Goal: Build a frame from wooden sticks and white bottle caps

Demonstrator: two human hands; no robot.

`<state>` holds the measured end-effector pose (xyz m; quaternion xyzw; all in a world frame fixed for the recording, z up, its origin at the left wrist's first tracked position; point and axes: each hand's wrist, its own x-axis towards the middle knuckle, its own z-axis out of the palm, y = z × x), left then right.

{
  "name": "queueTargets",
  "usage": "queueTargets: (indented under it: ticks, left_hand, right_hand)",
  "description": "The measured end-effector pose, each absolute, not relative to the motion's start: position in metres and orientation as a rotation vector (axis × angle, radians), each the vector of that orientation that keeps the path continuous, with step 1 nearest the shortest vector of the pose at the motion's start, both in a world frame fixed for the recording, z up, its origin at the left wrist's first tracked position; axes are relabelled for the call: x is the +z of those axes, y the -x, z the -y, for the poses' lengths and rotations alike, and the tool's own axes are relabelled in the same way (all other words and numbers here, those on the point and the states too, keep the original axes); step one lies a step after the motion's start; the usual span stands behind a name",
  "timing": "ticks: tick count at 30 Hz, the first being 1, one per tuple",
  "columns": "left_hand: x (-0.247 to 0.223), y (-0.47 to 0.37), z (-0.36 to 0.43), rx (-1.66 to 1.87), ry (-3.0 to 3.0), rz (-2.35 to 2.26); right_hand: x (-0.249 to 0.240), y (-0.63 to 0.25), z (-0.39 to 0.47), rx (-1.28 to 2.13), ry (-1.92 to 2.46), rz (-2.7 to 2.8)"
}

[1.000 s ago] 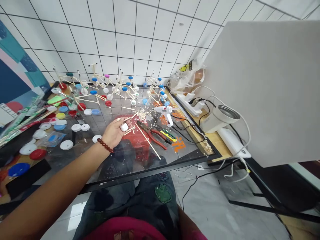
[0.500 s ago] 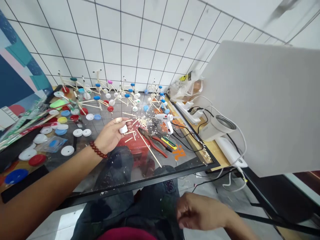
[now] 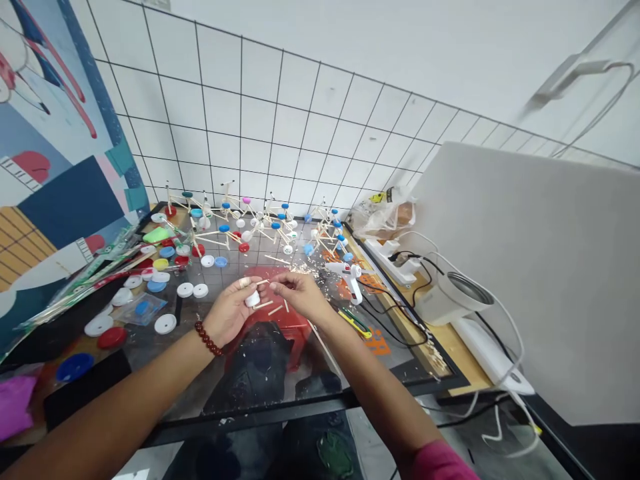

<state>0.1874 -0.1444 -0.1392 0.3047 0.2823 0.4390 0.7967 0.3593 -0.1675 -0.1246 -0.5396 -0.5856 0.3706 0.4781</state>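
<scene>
My left hand [image 3: 231, 308], with a beaded bracelet at the wrist, is closed on a white bottle cap [image 3: 253, 299]. A short wooden stick [image 3: 262, 283] juts from between its thumb and forefinger. My right hand [image 3: 299, 293] has come up close on the right, thumb and forefinger pinched at the stick's far end. Whether those fingertips grip the stick or something tiny cannot be made out. Several cut stick pieces [image 3: 275, 311] lie on the glass-topped table just below the hands. The pliers are mostly hidden by my right forearm.
A white glue gun [image 3: 351, 279] and a yellow-green utility knife [image 3: 356, 323] lie to the right, among wood crumbs and cables. Small stick-and-cap bicycle models [image 3: 225, 230] stand along the back. Loose caps [image 3: 165, 324] spread over the left side. A power strip [image 3: 395, 263] sits right.
My right hand has risen from beside my lap to meet the left hand over the table. My left hand keeps its hold on the cap and stick. The view has shifted.
</scene>
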Motion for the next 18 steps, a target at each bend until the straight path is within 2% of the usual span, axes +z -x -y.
queueTargets:
  ticks: [7, 11, 13, 18]
  left_hand:
    - [-0.142, -0.193, 0.153, 0.9, -0.797, -0.644]
    - [-0.144, -0.193, 0.157, 0.838, -0.968, -0.677]
    - [-0.144, -0.194, 0.159, 0.817, -0.992, -0.67]
    - [-0.135, -0.193, 0.165, 0.68, -0.809, -0.609]
  right_hand:
    - [-0.129, -0.358, 0.175, 1.159, 1.137, 1.301]
    - [-0.131, -0.359, 0.179, 1.165, 1.12, 1.346]
    - [-0.128, -0.36, 0.183, 1.045, 1.134, 1.477]
    - [-0.118, -0.364, 0.191, 0.346, 1.111, 1.94]
